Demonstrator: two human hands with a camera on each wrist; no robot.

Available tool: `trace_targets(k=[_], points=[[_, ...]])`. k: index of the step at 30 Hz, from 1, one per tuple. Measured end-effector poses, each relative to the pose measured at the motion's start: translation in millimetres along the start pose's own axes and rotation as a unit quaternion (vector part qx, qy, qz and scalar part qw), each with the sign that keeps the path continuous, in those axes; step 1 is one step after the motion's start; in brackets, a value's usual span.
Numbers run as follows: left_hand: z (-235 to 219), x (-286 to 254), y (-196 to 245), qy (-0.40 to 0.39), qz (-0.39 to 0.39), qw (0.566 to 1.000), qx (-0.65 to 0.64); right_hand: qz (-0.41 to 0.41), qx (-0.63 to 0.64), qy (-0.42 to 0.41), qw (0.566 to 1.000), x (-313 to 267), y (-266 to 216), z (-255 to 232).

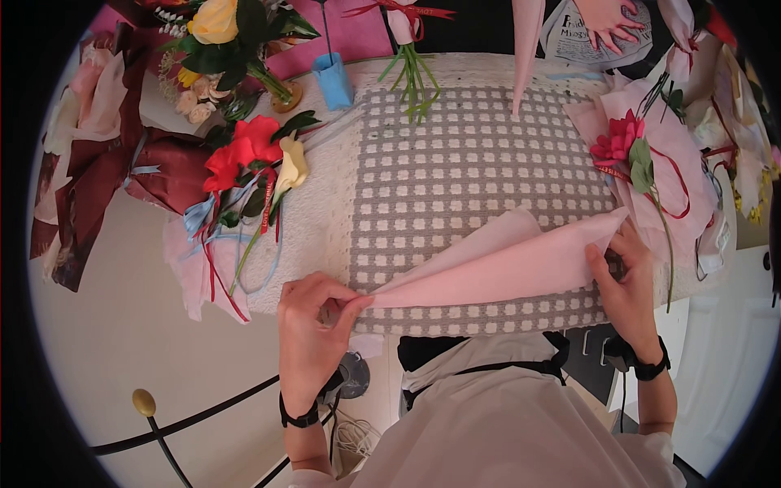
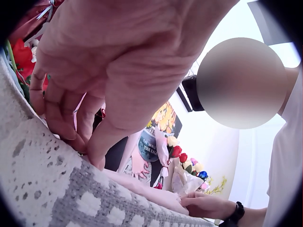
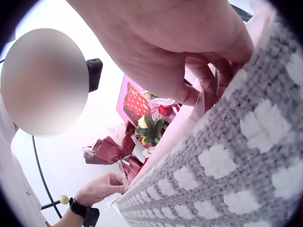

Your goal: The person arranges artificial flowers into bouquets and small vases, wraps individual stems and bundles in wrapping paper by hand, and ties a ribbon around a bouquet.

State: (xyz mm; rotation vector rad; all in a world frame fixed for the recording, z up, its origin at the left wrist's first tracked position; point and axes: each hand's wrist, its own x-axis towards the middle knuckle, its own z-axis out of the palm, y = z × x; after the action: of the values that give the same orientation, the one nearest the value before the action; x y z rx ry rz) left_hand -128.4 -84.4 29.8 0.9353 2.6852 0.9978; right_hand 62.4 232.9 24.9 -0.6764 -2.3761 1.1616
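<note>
Pink paper (image 1: 496,267): left grip (image 1: 316,325) pinches narrow tip, right grip (image 1: 630,285) pinches wide end.

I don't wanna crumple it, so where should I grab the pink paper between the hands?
Pinch the pink paper by its narrow tip, coming from the left, where the left hand pinches it. The layers gather to a point there; the wide right end spreads out, so it might crumple sooner.
</note>
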Motion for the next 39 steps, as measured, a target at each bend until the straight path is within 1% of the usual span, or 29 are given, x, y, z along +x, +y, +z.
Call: trace_targets(k=[2,4,8,10,11,12,13,14,16,17,21,23,24,26,27,29,30,32,33,35,39], points=[[1,-1,0,0.004,-0.005,1.0,0.001,0.045,-0.023,-0.03,0.998,0,2,-4],[3,-3,-2,0.009,-0.02,1.0,-0.021,0.043,-0.011,-0.022,0.999,0,1,-1],[11,-7,-1,0.032,-0.022,0.999,-0.023,0.034,0.011,-0.006,0.999,0,3,2],[17,-9,3,0.095,0.042,0.995,-0.005,0.033,0.01,-0.004,0.999,0,3,3],[19,-9,5,0.095,0.042,0.995,-0.005,0.032,0.009,-0.001,0.999,-1,3,3],[20,-9,7,0.065,0.125,0.99,0.028,0.033,0.009,-0.002,0.999,-1,3,3],[22,-10,9,0.034,0.207,0.976,0.059,0.041,0.006,-0.003,0.999,-2,4,3],[26,-12,10,0.035,0.207,0.976,0.059,0.049,0.003,-0.004,0.999,-2,4,3],[34,-19,11,-0.04,0.259,0.961,0.086,0.04,0.008,0.003,0.999,-2,4,4],[34,-22,11,-0.051,0.254,0.961,0.095,0.032,0.013,0.009,0.999,-2,5,5],[38,-35,11,-0.045,0.244,0.96,0.132,0.025,0.028,0.009,0.999,-3,8,8],[40,-41,15,-0.032,0.191,0.972,0.131,0.036,0.034,0.013,0.999,-3,3,8],[41,-42,15,-0.031,0.189,0.973,0.131,0.035,0.034,0.011,0.999,-3,4,8],[45,-42,15,0.001,0.187,0.974,0.127,0.016,0.005,0.007,1.0,-3,7,6],[45,-42,14,0.002,0.188,0.974,0.127,0.015,0.004,0.008,1.0,-2,6,6],[43,-44,10,0.039,0.184,0.974,0.128,0.016,0.025,0.004,1.0,-2,5,6],[40,-43,9,0.038,0.186,0.974,0.127,0.018,0.025,0.005,1.0,-3,4,6],[32,-38,9,0.061,0.171,0.978,0.101,0.015,0.034,0.004,0.999,-2,3,7],[29,-35,8,0.061,0.172,0.978,0.1,0.015,0.034,0.005,0.999,-2,3,7],[24,-30,6,0.053,0.157,0.985,0.044,0.019,0.042,0.008,0.999,-2,4,7],[22,-29,-5,0.051,0.138,0.989,0.005,0.04,0.041,0.002,0.998,-3,3,6]])
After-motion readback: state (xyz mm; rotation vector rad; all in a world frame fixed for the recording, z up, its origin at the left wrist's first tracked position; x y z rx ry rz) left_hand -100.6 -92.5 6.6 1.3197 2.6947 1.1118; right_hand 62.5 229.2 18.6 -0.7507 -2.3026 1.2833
